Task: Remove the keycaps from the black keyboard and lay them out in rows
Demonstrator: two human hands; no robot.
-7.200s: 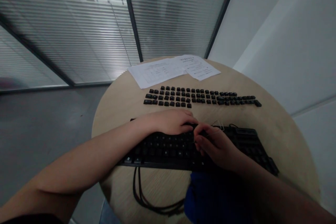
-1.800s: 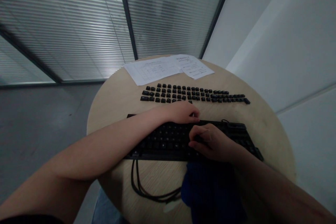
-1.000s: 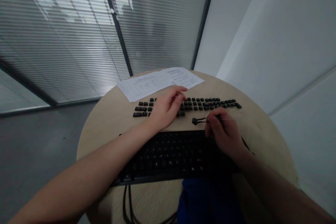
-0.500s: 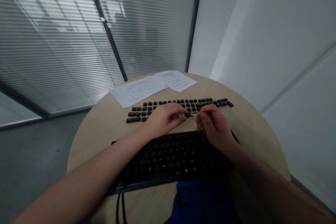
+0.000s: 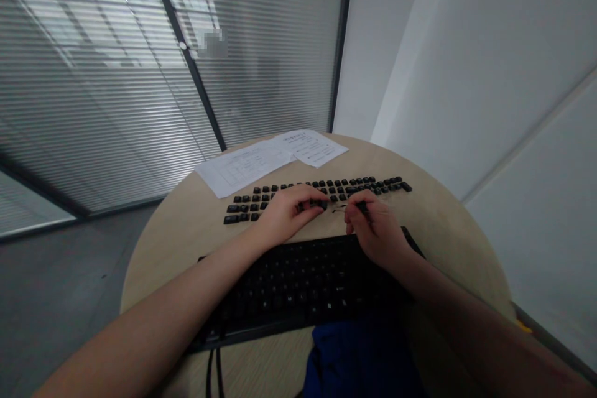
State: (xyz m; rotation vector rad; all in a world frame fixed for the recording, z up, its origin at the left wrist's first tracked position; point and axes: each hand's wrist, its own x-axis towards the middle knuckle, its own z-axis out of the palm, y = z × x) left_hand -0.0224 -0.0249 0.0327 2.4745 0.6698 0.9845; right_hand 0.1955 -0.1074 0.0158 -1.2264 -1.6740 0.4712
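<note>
My left hand [image 5: 288,211] is closed in a pinch, thumb and forefinger around a small black keycap [image 5: 321,204] above the table. My right hand [image 5: 375,224] is closed around a keycap puller [image 5: 339,209]. Its thin wire ends point left, a short gap away from the left fingertips. Behind both hands lie rows of loose black keycaps [image 5: 373,187], partly hidden by the left hand. Below my wrists sits a black keyboard [image 5: 289,283], its right part dark and in shadow under my right arm.
Printed paper sheets [image 5: 252,165] lie on the far left of the round wooden table [image 5: 158,249]. Black cables [image 5: 214,373] hang at the near edge, beside blue fabric [image 5: 359,360]. Glass with blinds [image 5: 261,50] and a white wall [image 5: 504,74] stand beyond.
The puller's wire ends have come away from the keycap at my left fingertips. The left hand has shifted slightly left with the keycap, and the view has tilted a little.
</note>
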